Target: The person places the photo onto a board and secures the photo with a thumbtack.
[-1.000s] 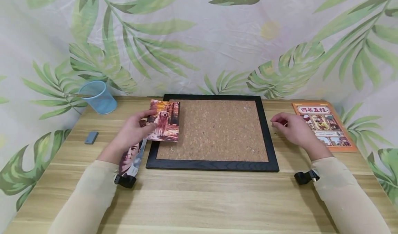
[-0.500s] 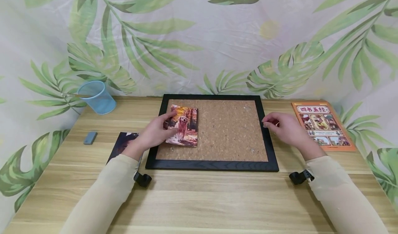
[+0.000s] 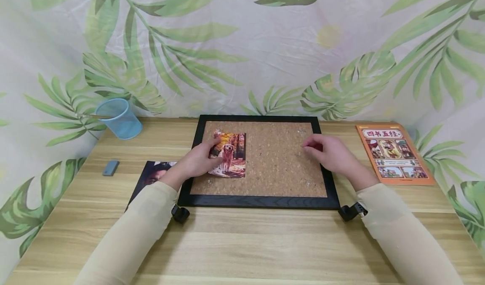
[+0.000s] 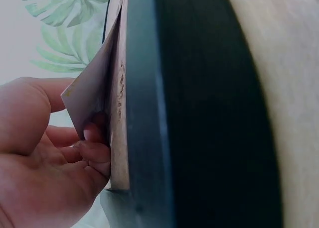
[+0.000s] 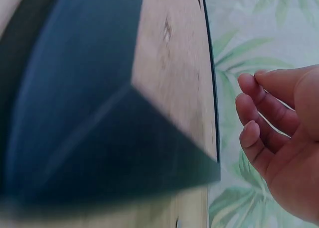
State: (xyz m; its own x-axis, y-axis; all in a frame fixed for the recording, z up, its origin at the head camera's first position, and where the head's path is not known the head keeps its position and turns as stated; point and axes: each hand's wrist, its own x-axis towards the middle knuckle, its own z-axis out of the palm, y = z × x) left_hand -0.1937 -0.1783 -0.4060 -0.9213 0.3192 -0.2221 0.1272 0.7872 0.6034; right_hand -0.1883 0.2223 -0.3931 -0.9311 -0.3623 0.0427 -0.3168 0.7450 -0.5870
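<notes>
My left hand [image 3: 198,161] pinches the left side of a dog photo [image 3: 236,163], thumb in front. In the left wrist view, fingers reach behind the photo print [image 4: 92,91], and its near corner stands off the cork. The photo lies over the left half of a black-framed corkboard [image 3: 278,167]. My right hand [image 3: 329,152] is over the board's right edge, forefinger and thumb tips pressed together. In the right wrist view, a tiny dark speck shows where the fingertips [image 5: 245,80] meet; I cannot tell what it is. The other fingers curl loosely.
A second photo [image 3: 145,176], showing a person, lies partly under the left forearm. A blue cup [image 3: 126,125] with a thin stick stands at back left, a grey-blue block [image 3: 110,168] before it. An orange book [image 3: 394,154] lies right of the board. A leaf-patterned curtain hangs behind.
My left hand has carried the dog photo rightward from the board's left edge onto the cork. The right hand has moved left, from beside the board to over its right part.
</notes>
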